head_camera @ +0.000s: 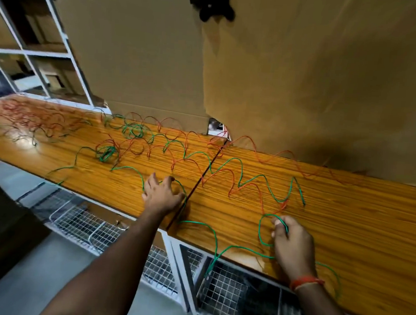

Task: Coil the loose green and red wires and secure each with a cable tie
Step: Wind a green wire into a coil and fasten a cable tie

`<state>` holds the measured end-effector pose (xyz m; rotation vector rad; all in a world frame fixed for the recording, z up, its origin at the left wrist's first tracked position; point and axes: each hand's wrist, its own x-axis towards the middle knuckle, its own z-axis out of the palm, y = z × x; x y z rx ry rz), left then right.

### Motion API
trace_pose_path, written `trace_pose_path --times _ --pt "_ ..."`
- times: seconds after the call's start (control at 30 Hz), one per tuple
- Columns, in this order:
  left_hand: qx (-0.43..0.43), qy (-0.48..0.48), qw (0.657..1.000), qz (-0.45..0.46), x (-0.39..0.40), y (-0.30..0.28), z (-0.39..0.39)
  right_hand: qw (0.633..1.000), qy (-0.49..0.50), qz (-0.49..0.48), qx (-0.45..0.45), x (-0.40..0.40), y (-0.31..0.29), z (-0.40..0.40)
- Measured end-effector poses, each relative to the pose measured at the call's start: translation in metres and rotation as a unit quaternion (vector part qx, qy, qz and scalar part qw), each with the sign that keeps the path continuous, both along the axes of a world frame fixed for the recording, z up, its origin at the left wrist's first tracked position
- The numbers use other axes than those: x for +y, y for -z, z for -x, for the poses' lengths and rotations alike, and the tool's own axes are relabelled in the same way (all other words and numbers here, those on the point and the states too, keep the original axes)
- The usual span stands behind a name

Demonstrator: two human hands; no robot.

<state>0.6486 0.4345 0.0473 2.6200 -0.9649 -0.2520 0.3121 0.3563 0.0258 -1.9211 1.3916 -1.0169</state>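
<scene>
While both forearms reach forward from the bottom of the head view, the left hand (162, 193) lies palm-down on the wooden surface (344, 228) just left of the dark seam between its two boards, its fingers spread and only lightly bent, its grip wide and holding nothing that I can make out, though the fingertips sit on or right beside a loop of the green wire (241, 164). The right hand (292, 239) rests nearer the front edge of the right-hand board, wrist bent slightly inward and ringed by an orange wristband (306, 282); its fingers are curled in, its grip narrow and pinching the green wire where that wire forms a small loop just left of the knuckles. From that pinch the green wire trails down and left over the front edge of the surface, and another stretch arcs past the right wrist; further back it snakes in waves across both boards toward small green tangles at the left. The red wire (254, 146) runs in similar waves alongside and across the green one, up to the foot of the cardboard sheets (306, 78) standing behind the surface, with a blurred red heap at the far left. Wire mesh baskets (81, 224) hang below the front edge, and a white shelf frame (49, 52) shows at upper left.
</scene>
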Motion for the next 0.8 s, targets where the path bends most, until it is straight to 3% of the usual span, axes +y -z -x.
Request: trace_pose_path --times 0.13,0.37,0.47,0.63,0.8 --pt "0.040 0.063 0.996 -0.053 0.000 0.008 -0.010 1.000 0.001 -0.001 -0.007 0.004 0.000 -0.012" --pt "0.080 0.118 0.990 0.008 0.009 0.008 0.040 0.999 -0.004 -0.042 0.001 0.010 0.001 -0.011" --pt "0.168 0.120 0.978 0.042 0.016 0.017 0.066 0.998 -0.018 -0.054 0.006 0.017 -0.002 -0.005" --pt "0.414 0.066 0.896 0.149 0.028 0.026 0.117 0.997 -0.035 -0.067 -0.005 0.028 -0.002 0.016" --pt "0.533 0.033 0.824 0.190 0.043 0.018 0.189 0.997 -0.033 -0.065 -0.010 0.041 0.001 0.059"
